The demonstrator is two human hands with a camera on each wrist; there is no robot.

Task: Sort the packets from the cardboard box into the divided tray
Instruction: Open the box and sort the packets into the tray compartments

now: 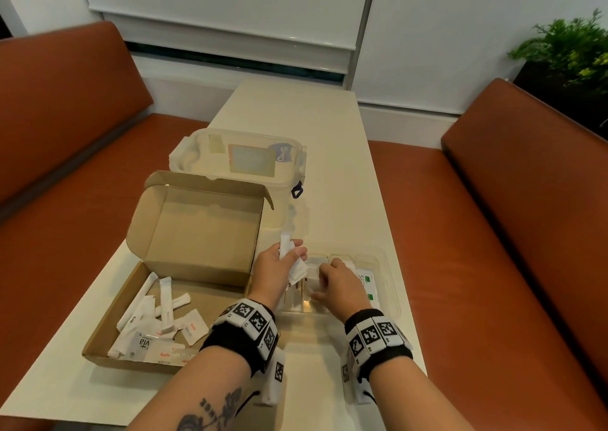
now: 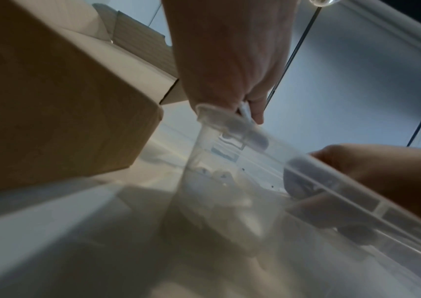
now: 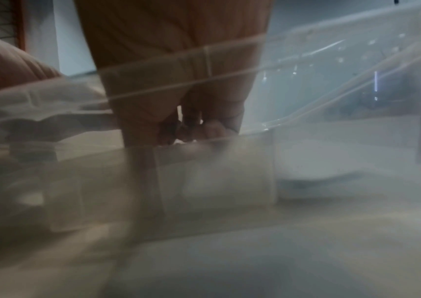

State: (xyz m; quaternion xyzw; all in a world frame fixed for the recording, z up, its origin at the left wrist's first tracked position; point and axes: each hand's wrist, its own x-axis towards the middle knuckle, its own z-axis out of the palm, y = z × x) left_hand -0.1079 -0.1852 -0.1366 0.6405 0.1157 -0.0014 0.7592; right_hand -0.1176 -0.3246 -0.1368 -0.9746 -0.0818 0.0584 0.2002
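An open cardboard box (image 1: 108, 318) lies at the near left of the table with several white packets (image 1: 164, 302) in its base. To its right stands a clear divided tray (image 1: 391, 276) with packets in its compartments, green-marked ones (image 1: 370, 280) at the right. My left hand (image 1: 279, 266) is above the tray's left end and grips a small bunch of white packets (image 1: 297, 267). My right hand (image 1: 329, 277) is inside the tray's middle with fingers curled, pinching a white packet (image 1: 312, 274). In both wrist views the tray wall (image 2: 331, 187) (image 3: 204, 177) is blurred.
A clear lidded plastic container (image 1: 243, 160) stands behind the box's raised lid (image 1: 197, 226). The narrow cream table (image 1: 329, 154) runs away from me between two orange bench seats (image 1: 477, 233). A green plant (image 1: 572, 48) is at the far right.
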